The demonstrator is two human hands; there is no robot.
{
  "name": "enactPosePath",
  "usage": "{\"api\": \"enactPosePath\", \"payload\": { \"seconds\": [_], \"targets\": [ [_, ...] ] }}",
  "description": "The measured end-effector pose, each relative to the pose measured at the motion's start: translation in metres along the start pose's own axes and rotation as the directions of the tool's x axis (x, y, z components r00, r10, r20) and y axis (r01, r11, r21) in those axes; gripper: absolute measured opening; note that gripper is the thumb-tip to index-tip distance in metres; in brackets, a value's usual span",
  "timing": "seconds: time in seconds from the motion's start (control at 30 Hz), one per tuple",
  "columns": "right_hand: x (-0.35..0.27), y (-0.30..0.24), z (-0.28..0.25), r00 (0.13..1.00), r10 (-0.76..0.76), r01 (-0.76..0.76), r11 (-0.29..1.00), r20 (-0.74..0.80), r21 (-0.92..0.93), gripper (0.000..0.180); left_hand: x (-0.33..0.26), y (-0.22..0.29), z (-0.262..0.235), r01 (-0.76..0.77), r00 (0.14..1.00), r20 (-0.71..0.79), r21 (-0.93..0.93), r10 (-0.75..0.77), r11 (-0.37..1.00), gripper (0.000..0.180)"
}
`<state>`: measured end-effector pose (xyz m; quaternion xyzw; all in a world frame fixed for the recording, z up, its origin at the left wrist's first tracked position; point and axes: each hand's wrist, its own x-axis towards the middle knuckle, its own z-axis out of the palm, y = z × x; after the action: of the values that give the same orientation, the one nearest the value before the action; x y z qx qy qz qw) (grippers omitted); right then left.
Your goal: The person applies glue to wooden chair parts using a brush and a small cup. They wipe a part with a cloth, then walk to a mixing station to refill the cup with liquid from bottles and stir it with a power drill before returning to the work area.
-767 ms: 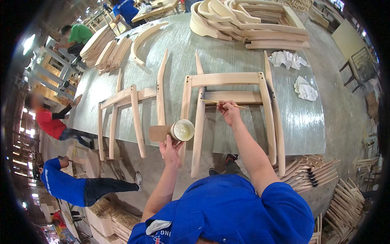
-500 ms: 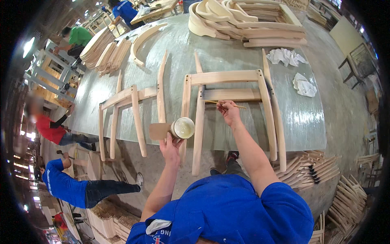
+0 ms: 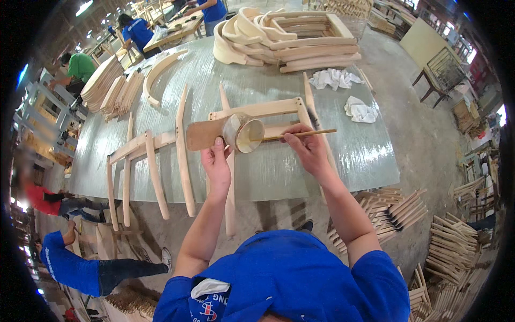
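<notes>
My left hand (image 3: 216,166) grips the flat brown wooden handle (image 3: 203,134) of a round cup (image 3: 232,131) holding a pale, glue-like liquid. The cup is tilted, its mouth toward my right hand. A thin wooden stick (image 3: 325,132) is pinched in the closed fingers of my right hand (image 3: 307,150), and its left tip reaches inside the cup. Behind both hands stands a pale wooden chair frame (image 3: 257,109), partly hidden by the cup and my hands. To the left on the table is a similar frame (image 3: 152,161).
The table (image 3: 268,185) has a shiny plastic-like cover. Curved wooden parts (image 3: 316,56) are stacked at its far side, with slats (image 3: 102,83) far left. Crumpled white cloths (image 3: 360,110) lie right. Bundled wooden legs (image 3: 450,247) rest on the floor. A co-worker in blue (image 3: 75,265) is at left.
The stick's tip has gone from the chair frame's joint into the cup. My left hand has raised and tilted the cup toward my right hand. The whole view has shifted.
</notes>
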<state>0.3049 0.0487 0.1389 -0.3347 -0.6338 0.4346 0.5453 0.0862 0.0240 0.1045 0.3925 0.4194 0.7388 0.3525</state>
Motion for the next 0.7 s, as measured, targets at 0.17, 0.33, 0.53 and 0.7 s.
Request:
{"api": "enactPosePath", "payload": {
  "seconds": [0.17,0.33,0.53,0.7],
  "targets": [
    [0.004,-0.016,-0.06,0.996,-0.065,0.055,0.985,-0.054,-0.166,0.011,-0.003,-0.001,0.067,-0.062,0.998,0.003,-0.1,0.063,0.993,0.021],
    [0.005,-0.014,-0.101,0.994,-0.011,0.038,0.969,-0.111,0.244,0.011,-0.009,-0.005,0.113,-0.122,0.991,0.044,-0.143,0.13,0.982,0.023],
    [0.008,-0.004,-0.132,0.997,-0.032,0.057,0.934,-0.077,0.352,0.012,-0.013,-0.001,0.146,-0.222,0.973,0.042,-0.121,0.229,0.967,0.024],
    [0.014,0.003,-0.137,0.995,-0.024,0.063,0.897,-0.094,0.438,0.012,-0.002,-0.003,0.15,-0.266,0.958,0.092,-0.057,0.271,0.962,0.025]
  ]
}}
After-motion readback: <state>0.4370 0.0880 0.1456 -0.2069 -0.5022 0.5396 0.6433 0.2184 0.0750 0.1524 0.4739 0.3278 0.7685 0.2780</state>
